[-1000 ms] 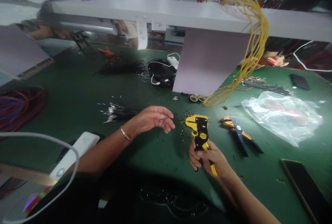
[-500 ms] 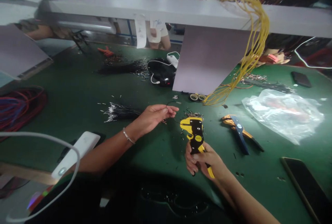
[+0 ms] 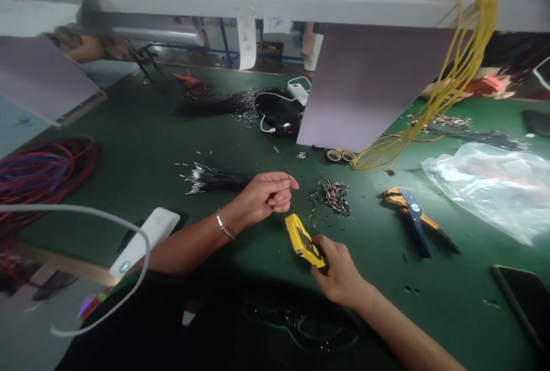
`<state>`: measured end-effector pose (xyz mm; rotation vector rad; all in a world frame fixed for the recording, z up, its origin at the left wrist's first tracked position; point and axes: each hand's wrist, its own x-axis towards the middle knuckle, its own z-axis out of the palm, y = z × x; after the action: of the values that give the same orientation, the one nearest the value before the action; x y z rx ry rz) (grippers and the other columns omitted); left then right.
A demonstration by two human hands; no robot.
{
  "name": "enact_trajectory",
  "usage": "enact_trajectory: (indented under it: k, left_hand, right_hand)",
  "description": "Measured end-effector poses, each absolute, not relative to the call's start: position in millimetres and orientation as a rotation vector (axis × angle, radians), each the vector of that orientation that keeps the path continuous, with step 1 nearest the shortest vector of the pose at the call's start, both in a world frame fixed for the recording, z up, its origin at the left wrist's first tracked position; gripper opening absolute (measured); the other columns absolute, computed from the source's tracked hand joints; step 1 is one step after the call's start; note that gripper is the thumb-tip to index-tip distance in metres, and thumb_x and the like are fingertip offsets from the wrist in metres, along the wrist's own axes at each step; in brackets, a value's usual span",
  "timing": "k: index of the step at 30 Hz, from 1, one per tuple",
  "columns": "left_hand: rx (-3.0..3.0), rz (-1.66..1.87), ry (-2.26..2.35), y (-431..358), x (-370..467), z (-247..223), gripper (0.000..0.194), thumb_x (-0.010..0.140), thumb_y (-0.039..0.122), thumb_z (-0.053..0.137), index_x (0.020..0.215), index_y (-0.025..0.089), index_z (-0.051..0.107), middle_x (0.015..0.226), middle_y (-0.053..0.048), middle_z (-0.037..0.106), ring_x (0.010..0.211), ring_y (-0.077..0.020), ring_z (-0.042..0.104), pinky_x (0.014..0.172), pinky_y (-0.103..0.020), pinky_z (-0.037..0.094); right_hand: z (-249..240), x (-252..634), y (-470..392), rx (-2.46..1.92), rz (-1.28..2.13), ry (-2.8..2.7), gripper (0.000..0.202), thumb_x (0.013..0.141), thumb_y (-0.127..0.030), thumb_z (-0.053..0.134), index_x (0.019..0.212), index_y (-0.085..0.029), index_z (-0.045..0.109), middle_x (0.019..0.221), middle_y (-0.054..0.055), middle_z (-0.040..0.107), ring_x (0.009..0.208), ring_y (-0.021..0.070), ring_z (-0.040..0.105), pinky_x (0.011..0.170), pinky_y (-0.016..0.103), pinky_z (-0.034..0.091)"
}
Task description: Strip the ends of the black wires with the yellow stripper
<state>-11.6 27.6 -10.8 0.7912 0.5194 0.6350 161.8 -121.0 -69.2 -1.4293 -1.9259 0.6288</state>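
Observation:
My left hand (image 3: 268, 194), with a silver bracelet on its wrist, is closed in a pinch on a thin black wire (image 3: 289, 175) whose short end shows above the fingers. Behind that hand lies a bundle of black wires (image 3: 219, 179) with bright tips. My right hand (image 3: 337, 270) is wrapped round a yellow and black wire stripper (image 3: 303, 240), turned so that its narrow side shows. The tool's head is just below and right of my left hand, apart from it. A pile of small cut pieces (image 3: 334, 196) lies beyond the tool.
Blue and orange pliers (image 3: 415, 214) and a plastic bag (image 3: 494, 187) lie at the right, a phone (image 3: 524, 302) nearer. Yellow wires (image 3: 464, 61) hang from the shelf (image 3: 301, 1). Two tape rolls (image 3: 341, 156) sit below a panel. Another person's hands (image 3: 494, 85) show at the back right.
The stripper has turned from upright to tilted and moved down and left, uncovering the pile. My left fingers have curled in more. The whole view has shifted.

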Motion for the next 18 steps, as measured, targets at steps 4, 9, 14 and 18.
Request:
enact_trajectory:
  k: [4, 9, 14, 18]
  left_hand:
    - [0.863, 0.570, 0.551, 26.9, -13.2, -10.2, 0.010, 0.079, 0.015, 0.062, 0.074, 0.008, 0.066, 0.043, 0.007, 0.036, 0.038, -0.0021, 0.025, 0.042, -0.019, 0.022]
    - [0.897, 0.527, 0.604, 24.9, -13.4, -11.0, 0.011, 0.077, 0.017, 0.065, 0.072, 0.008, 0.067, 0.041, 0.007, 0.035, 0.037, -0.0019, 0.026, 0.042, -0.019, 0.020]
    - [0.983, 0.562, 0.648, 26.9, -12.4, -13.4, 0.012, 0.076, 0.018, 0.065, 0.070, 0.009, 0.067, 0.040, 0.007, 0.034, 0.037, -0.0019, 0.026, 0.040, -0.020, 0.019]
    - [1.025, 0.559, 0.630, 28.8, -12.9, -15.2, 0.011, 0.075, 0.019, 0.067, 0.069, 0.009, 0.068, 0.041, 0.007, 0.033, 0.037, -0.0016, 0.025, 0.040, -0.020, 0.018]
  right_hand:
    - [-75.4, 167.9, -119.8, -1.394, 0.345, -2.122, 0.033, 0.067, -0.013, 0.048, 0.100, -0.016, 0.050, 0.084, 0.010, 0.063, 0.071, 0.0226, 0.058, 0.064, 0.033, 0.044]
    - [-76.6, 175.8, -113.8, -1.437, 0.174, -2.232, 0.026, 0.070, -0.012, 0.048, 0.096, -0.015, 0.051, 0.083, 0.011, 0.061, 0.072, 0.0233, 0.056, 0.063, 0.033, 0.043]
    - [-77.8, 166.3, -115.6, -1.370, 0.316, -2.228, 0.029, 0.068, -0.012, 0.048, 0.096, -0.015, 0.051, 0.083, 0.010, 0.061, 0.071, 0.0222, 0.055, 0.063, 0.032, 0.042]
    - [-78.3, 157.5, -118.7, -1.340, 0.471, -2.100, 0.032, 0.065, -0.013, 0.048, 0.097, -0.017, 0.051, 0.080, 0.008, 0.062, 0.068, 0.0215, 0.057, 0.062, 0.031, 0.044]
